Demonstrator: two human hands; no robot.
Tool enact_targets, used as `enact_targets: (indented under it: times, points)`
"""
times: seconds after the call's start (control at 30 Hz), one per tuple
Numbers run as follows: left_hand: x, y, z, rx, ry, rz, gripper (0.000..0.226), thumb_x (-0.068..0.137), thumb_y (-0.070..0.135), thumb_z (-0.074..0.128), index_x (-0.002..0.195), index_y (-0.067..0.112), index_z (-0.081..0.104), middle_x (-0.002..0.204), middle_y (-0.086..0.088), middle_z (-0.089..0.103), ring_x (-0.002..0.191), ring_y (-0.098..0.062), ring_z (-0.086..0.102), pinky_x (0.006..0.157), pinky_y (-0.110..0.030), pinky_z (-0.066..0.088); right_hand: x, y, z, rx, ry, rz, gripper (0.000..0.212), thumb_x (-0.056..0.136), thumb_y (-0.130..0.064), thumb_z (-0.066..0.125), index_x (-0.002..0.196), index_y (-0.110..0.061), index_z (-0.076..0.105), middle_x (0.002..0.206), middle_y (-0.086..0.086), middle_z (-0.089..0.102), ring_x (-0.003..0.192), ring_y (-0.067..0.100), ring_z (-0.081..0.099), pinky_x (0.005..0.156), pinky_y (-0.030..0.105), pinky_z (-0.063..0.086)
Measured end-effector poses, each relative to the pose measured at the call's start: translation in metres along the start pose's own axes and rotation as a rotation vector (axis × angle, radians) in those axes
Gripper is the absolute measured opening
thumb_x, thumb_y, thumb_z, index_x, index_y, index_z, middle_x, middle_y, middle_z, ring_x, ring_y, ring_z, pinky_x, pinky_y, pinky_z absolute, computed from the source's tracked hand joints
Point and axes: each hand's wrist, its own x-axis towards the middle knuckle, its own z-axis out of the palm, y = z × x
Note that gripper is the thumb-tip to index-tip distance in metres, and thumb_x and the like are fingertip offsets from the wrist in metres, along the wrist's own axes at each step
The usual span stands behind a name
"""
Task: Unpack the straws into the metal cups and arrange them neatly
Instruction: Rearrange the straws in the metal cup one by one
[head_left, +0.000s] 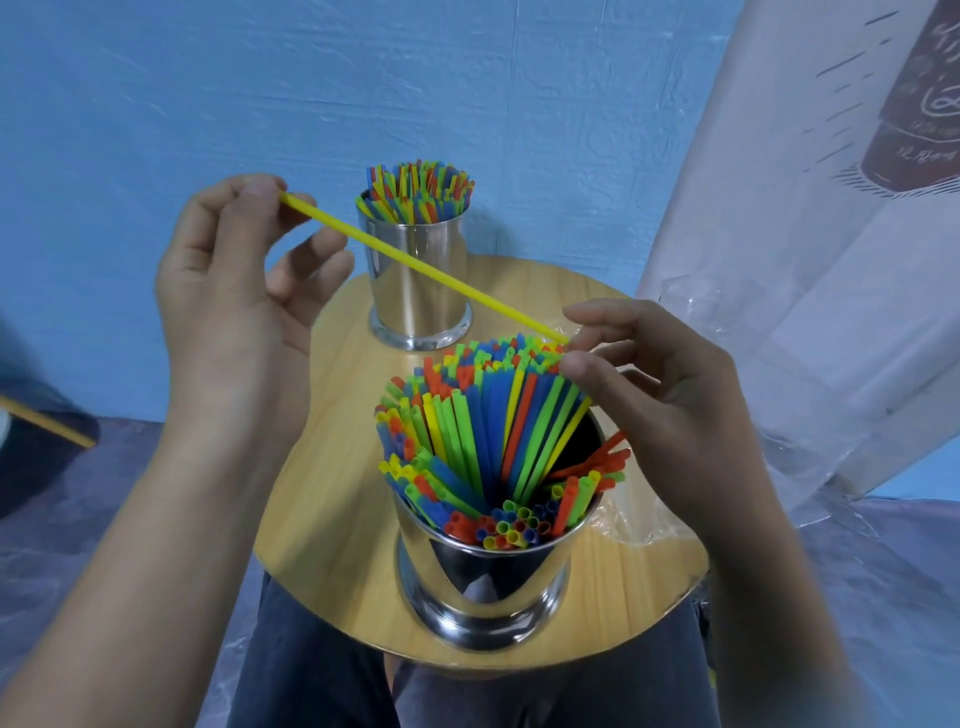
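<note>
Above clear wrapping (639, 514), right hand (665, 395) and left hand (234, 275) are pinching a yellow straw (415, 262) by its ends, crossing the straw-filled far cup (415, 291), over the straw-packed near cup (483, 571).

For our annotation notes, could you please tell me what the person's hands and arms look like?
Both the left hand and the right hand are bare, with no gloves, rings, watch or sleeves in view right down to the frame edge. The visible nails are short.

Near cup (483, 571) before far cup (418, 280) on table (322, 519)
</note>
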Motion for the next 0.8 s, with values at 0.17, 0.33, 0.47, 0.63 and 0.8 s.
enact_targets:
  times: [0.17,0.33,0.47,0.63,0.8]
  points:
    - [-0.008,-0.012,0.000,0.042,-0.086,-0.211,0.012,0.103,0.021,0.059,0.091,0.018,0.060,0.087,0.001,0.072,0.079,-0.015,0.072,0.074,-0.023,0.058,-0.001,-0.001,0.000,0.084,0.066,-0.068,0.015,0.094,-0.015,0.071,0.103,-0.027,0.074,0.091,-0.011,0.075,0.087,0.009,0.070,0.074,0.021,0.055]
    - [-0.009,-0.016,-0.003,0.403,-0.365,-0.290,0.011,0.092,0.028,0.065,0.082,0.023,0.067,0.085,0.005,0.075,0.089,-0.012,0.072,0.086,-0.032,0.055,-0.002,-0.004,-0.008,0.401,0.170,-0.053,0.012,0.084,-0.031,0.078,0.095,-0.027,0.078,0.083,0.001,0.076,0.081,0.020,0.069,0.074,0.030,0.054]
    - [-0.015,-0.017,0.000,0.635,-0.590,-0.325,0.017,0.088,0.040,0.065,0.095,0.028,0.074,0.101,0.008,0.078,0.097,-0.014,0.073,0.094,-0.046,0.054,-0.003,-0.004,-0.008,0.408,0.236,-0.034,0.015,0.091,-0.036,0.067,0.094,-0.026,0.078,0.082,0.001,0.074,0.080,0.020,0.069,0.073,0.031,0.055]
    - [-0.017,-0.012,0.000,0.689,-0.740,-0.479,0.028,0.096,0.035,0.059,0.120,0.034,0.074,0.115,0.006,0.077,0.106,-0.018,0.075,0.099,-0.049,0.055,-0.003,-0.004,-0.015,0.368,0.303,-0.001,0.027,0.107,-0.026,0.047,0.087,-0.017,0.062,0.079,0.006,0.061,0.066,0.022,0.057,0.061,0.030,0.051]
    - [-0.013,-0.010,0.005,0.701,-0.799,-0.525,0.027,0.100,0.027,0.057,0.119,0.033,0.074,0.111,0.004,0.079,0.102,-0.018,0.076,0.095,-0.042,0.056,-0.003,0.002,-0.009,0.004,0.055,-0.038,0.015,0.105,-0.018,0.056,0.093,-0.014,0.064,0.084,0.004,0.066,0.072,0.018,0.064,0.064,0.032,0.056]
